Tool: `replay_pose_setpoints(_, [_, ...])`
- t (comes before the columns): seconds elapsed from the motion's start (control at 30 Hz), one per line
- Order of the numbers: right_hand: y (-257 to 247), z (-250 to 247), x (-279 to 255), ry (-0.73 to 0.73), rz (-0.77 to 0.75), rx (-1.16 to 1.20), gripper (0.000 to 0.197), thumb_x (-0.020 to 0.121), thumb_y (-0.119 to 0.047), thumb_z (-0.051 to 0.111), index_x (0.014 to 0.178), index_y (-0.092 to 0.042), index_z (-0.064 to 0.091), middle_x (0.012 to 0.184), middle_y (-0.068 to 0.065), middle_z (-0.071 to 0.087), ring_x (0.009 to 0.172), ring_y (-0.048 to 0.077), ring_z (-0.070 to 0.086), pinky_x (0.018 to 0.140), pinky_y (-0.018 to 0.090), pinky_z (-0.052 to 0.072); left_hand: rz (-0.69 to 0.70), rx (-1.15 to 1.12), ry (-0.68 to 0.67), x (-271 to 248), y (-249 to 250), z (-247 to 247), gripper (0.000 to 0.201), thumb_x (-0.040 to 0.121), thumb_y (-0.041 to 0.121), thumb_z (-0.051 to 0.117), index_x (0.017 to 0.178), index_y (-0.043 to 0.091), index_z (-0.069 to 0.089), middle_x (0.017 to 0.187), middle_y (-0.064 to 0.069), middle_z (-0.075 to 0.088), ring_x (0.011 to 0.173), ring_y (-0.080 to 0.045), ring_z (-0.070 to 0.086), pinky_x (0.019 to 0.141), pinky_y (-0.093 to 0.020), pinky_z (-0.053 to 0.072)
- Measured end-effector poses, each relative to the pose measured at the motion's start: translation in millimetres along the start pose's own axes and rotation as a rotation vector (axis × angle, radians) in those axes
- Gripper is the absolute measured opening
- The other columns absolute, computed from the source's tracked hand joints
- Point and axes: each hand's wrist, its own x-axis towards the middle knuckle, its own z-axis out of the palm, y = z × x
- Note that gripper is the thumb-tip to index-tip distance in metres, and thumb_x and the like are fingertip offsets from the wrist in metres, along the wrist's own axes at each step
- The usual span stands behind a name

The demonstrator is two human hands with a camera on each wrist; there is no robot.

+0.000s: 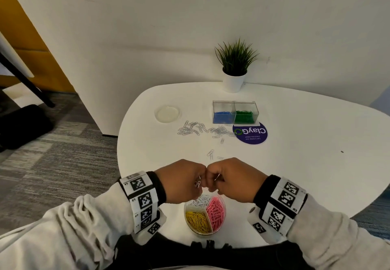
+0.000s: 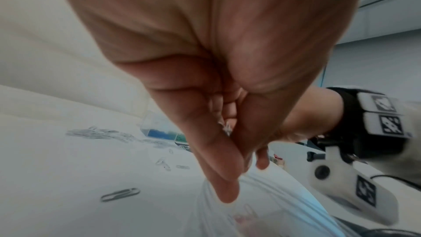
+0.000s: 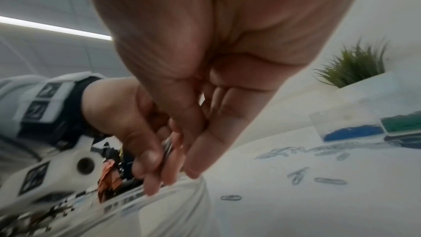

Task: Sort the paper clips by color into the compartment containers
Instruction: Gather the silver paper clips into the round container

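Paper clips, white ones [image 1: 205, 130], lie scattered mid-table, just near of the clear box [image 1: 234, 112] with blue and green clips; a few strays [image 1: 210, 154] lie nearer. Left hand [image 1: 182, 182] and right hand [image 1: 234, 180] meet knuckle to knuckle above the round container [image 1: 204, 214] at the near edge, its sections white, pink, yellow; left fingers pinch white clips [image 1: 198, 183]; right fingers curl around a clip [image 1: 217, 177]; a potted plant [image 1: 234, 67] stands far.

round purple sticker [image 1: 251, 132] on table, upside-down "ClayGo", smaller print unreadable
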Motion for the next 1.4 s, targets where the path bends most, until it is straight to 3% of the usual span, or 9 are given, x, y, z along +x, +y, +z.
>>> replay_pose_setpoints(0.17, [44.5, -16.5, 13.7, 0.192, 0.173, -0.079, 0.018, 0.087, -0.007, 0.055, 0.088, -0.023, 0.063, 0.088, -0.009, 0.068, 0.083, 0.006, 0.065, 0.075, 0.022, 0.051, 0.107, 0.104, -0.034, -1.0, 3.9, 9.9, 0.02, 0.09, 0.024, 0.058, 0.107, 0.03, 0.067, 0.099, 0.013, 0.068, 0.081, -0.004, 0.054, 0.077, -0.023, 0.046])
replay_pose_setpoints(0.33, [85.3, -9.8, 48.2, 0.2, 0.322, -0.217, 0.017, 0.094, -0.022, 0.057, 0.11, -0.024, 0.062, 0.106, -0.004, 0.062, 0.099, 0.016, 0.059, 0.09, 0.029, 0.048, 0.162, 0.162, -0.085, -4.3, 6.8, 10.6, 0.033, 0.093, 0.023, 0.054, 0.123, 0.03, 0.065, 0.119, 0.01, 0.068, 0.108, -0.008, 0.06, 0.094, -0.027, 0.048])
replay_pose_setpoints(0.47, [88.3, -0.8, 71.7, 0.157, 0.304, -0.338, 0.018, 0.095, -0.034, 0.056, 0.112, -0.03, 0.06, 0.112, -0.005, 0.054, 0.102, 0.018, 0.057, 0.091, 0.034, 0.048, 0.118, -0.054, 0.009, 2.9, -9.6, -12.4, 0.023, 0.089, 0.016, 0.061, 0.104, 0.03, 0.072, 0.094, 0.018, 0.072, 0.088, 0.005, 0.065, 0.082, -0.013, 0.049])
replay_pose_setpoints(0.6, [89.6, 4.7, 82.8, 0.143, 0.288, -0.422, 0.012, 0.095, -0.027, 0.051, 0.105, -0.022, 0.058, 0.113, 0.0, 0.052, 0.104, 0.021, 0.055, 0.085, 0.034, 0.048, -0.041, 0.031, 0.219, 23.8, -51.9, -18.2, 0.019, 0.092, 0.021, 0.06, 0.104, 0.032, 0.07, 0.095, 0.016, 0.066, 0.089, -0.004, 0.062, 0.082, -0.022, 0.047])
replay_pose_setpoints(0.77, [82.8, -1.1, 92.2, 0.169, 0.252, -0.317, 0.007, 0.093, -0.02, 0.049, 0.099, -0.017, 0.047, 0.093, 0.0, 0.053, 0.084, 0.019, 0.052, 0.071, 0.029, 0.038, -0.092, 0.199, 0.09, 41.7, -74.7, 10.5, 0.029, 0.095, 0.045, 0.056, 0.121, 0.034, 0.064, 0.111, 0.011, 0.056, 0.097, -0.009, 0.059, 0.084, -0.024, 0.044])
replay_pose_setpoints(0.97, [79.4, -7.9, 103.7, 0.132, 0.221, -0.195, 0.013, 0.096, -0.012, 0.041, 0.105, -0.019, 0.046, 0.107, 0.005, 0.054, 0.09, 0.022, 0.053, 0.08, 0.035, 0.044, 0.032, 0.298, 0.058, 47.8, -80.5, 28.6, 0.015, 0.095, 0.026, 0.047, 0.098, 0.026, 0.062, 0.1, 0.006, 0.056, 0.086, -0.019, 0.058, 0.075, -0.033, 0.05])
replay_pose_setpoints(1.17, [89.6, 3.9, 109.6, 0.063, 0.162, -0.324, 0.01, 0.099, -0.025, 0.05, 0.108, -0.02, 0.049, 0.105, 0.002, 0.045, 0.094, 0.023, 0.05, 0.083, 0.035, 0.044, -0.064, 0.33, 0.058, 62.0, -80.2, 16.8, 0.023, 0.092, 0.024, 0.046, 0.112, 0.025, 0.057, 0.108, 0.002, 0.059, 0.096, -0.023, 0.059, 0.077, -0.029, 0.043])
replay_pose_setpoints(1.23, [90.0, 2.7, 111.2, 0.093, 0.19, -0.307, 0.003, 0.099, -0.021, 0.049, 0.099, -0.018, 0.05, 0.102, 0.002, 0.047, 0.091, 0.022, 0.052, 0.082, 0.034, 0.045, -0.155, 0.121, 0.103, 72.7, -82.2, 5.8, 0.021, 0.09, 0.02, 0.049, 0.103, 0.021, 0.066, 0.101, 0.001, 0.063, 0.09, -0.019, 0.061, 0.078, -0.027, 0.045])
replay_pose_setpoints(1.4, [89.4, -17.0, 107.9, 0.378, 0.341, 0.01, 0.015, 0.097, -0.023, 0.043, 0.087, -0.013, 0.05, 0.086, 0.006, 0.057, 0.071, 0.016, 0.052, 0.062, 0.032, 0.042, -0.587, -1.319, 0.308, 100.9, -78.2, -12.6, 0.025, 0.083, -0.003, 0.036, 0.069, 0.009, 0.053, 0.067, -0.009, 0.051, 0.052, -0.019, 0.049, 0.042, -0.022, 0.037])
